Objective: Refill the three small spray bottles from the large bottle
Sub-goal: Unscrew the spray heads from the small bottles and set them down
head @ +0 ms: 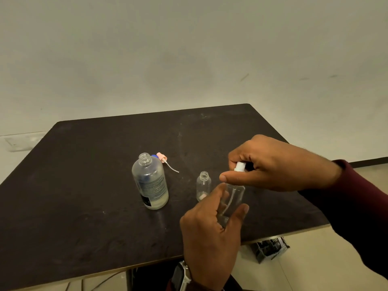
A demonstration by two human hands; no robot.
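Large bottle: clear, uncapped, upright mid-table, pale liquid low inside, dark label. Small bottle: clear, open-necked, upright to its right, apart from it; a pink spray head with dip tube lies just behind the large bottle. Second small bottle: clear, tilted, white spray head on top.

- Single head-worn wide-angle view, facing forward and down.
- Near the dark bench; both hands close in lower right foreground.
- Pale wall fills upper half.
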